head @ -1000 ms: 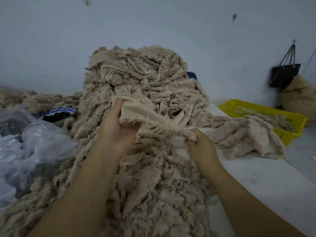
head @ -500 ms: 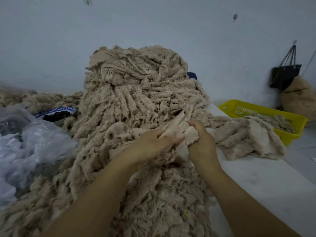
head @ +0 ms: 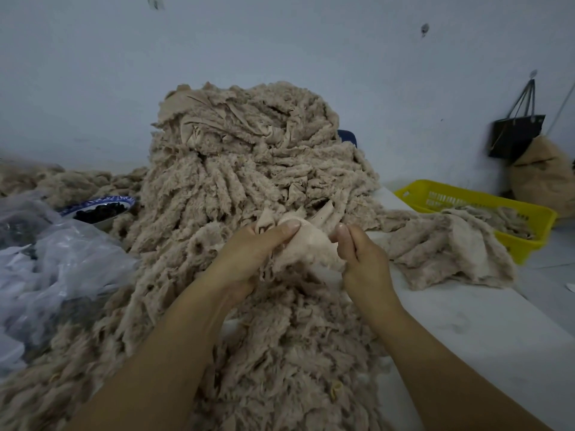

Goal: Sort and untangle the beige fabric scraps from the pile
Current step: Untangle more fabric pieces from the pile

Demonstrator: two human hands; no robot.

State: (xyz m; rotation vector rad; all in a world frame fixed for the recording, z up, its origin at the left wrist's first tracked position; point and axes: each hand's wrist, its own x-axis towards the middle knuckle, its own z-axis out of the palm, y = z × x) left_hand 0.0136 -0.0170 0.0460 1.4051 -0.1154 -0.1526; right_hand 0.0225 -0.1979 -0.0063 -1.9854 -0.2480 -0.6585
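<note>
Between the two hands, a beige scrap is stretched: the left hand pinches its 9 o'clock edge, the right hand grips its 3 o'clock end. Behind them at 12 o'clock rises the pile; a smaller heap lies at 3 o'clock beside a yellow basket.

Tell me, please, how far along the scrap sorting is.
Done: a small heap lies apart on the table, with more in the yellow basket. In hand: the left hand and right hand pinch one beige scrap. Left: the tall tangled pile, so most looks undone.
</note>
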